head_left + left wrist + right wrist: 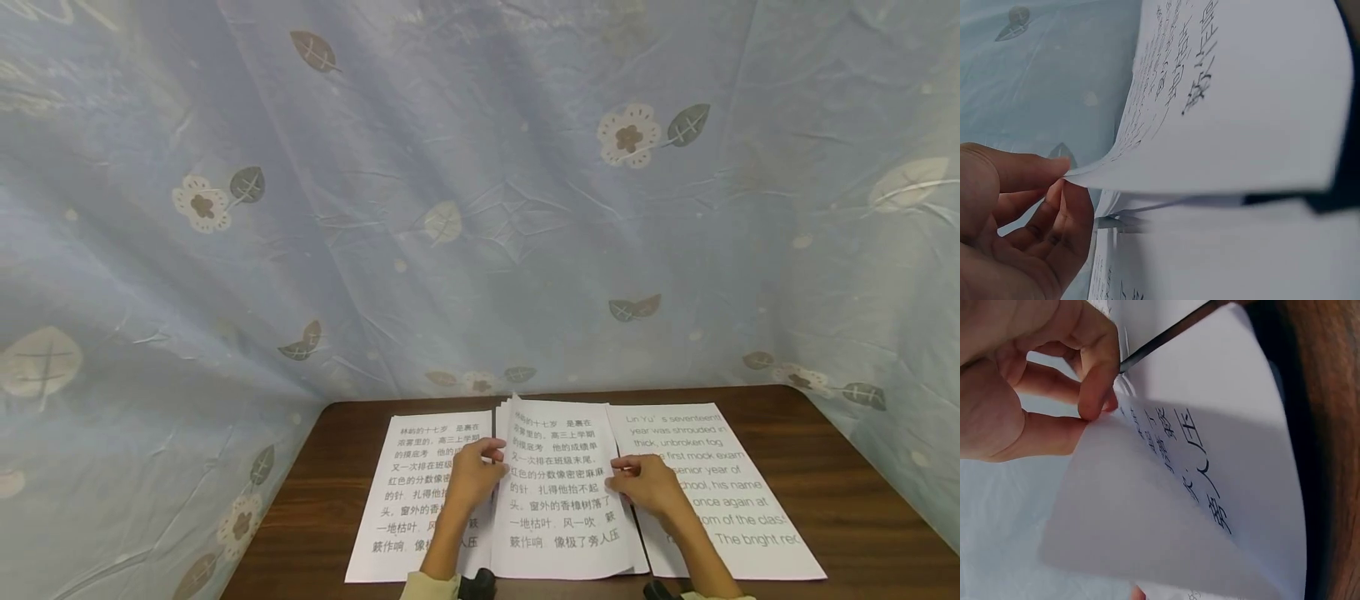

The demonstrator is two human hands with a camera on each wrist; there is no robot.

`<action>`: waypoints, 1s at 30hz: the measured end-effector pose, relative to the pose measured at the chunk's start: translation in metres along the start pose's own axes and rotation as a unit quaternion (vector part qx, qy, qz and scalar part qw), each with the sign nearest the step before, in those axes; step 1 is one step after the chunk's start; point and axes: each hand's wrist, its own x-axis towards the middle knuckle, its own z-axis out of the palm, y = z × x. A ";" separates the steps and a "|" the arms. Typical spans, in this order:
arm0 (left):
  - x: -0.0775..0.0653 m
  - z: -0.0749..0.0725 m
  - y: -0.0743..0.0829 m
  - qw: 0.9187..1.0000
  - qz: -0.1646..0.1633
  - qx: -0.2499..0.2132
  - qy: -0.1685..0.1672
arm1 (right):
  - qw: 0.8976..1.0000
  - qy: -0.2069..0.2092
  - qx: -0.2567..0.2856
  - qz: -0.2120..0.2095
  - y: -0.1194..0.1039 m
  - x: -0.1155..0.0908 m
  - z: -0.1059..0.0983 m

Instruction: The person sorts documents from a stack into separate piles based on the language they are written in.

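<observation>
A printed sheet of paper (555, 504) with Chinese text is raised over the middle pile, its sides bowed. My left hand (472, 479) pinches its left edge between thumb and fingers, as the left wrist view shows at the bent paper edge (1129, 169). At the opposite edge, my right hand (647, 483) pinches the same sheet, and the paper curls near that grip (1147, 500). Beneath it lies more paper of the middle pile (637, 554), mostly hidden. Left of it are Chinese-printed pages (367, 562), partly covered by my left forearm.
English-printed pages (772, 546) lie on the right, partly under my right forearm. All the paper rests on a dark brown wooden table (300, 500). A pale blue cloth (480, 275) with leaves and flowers hangs behind the table and along its sides.
</observation>
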 end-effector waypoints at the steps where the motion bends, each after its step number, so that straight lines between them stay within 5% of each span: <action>1: 0.000 0.000 0.000 1.000 0.003 -0.002 0.002 | 1.000 0.001 0.004 -0.001 0.000 0.000 0.000; 11: -0.001 -0.015 0.006 0.999 0.026 -0.023 0.014 | 0.999 0.010 0.036 -0.030 -0.010 -0.007 -0.007; 30: -0.003 -0.042 0.001 0.999 0.013 -0.029 0.031 | 0.994 -0.006 0.108 -0.033 -0.023 -0.005 -0.002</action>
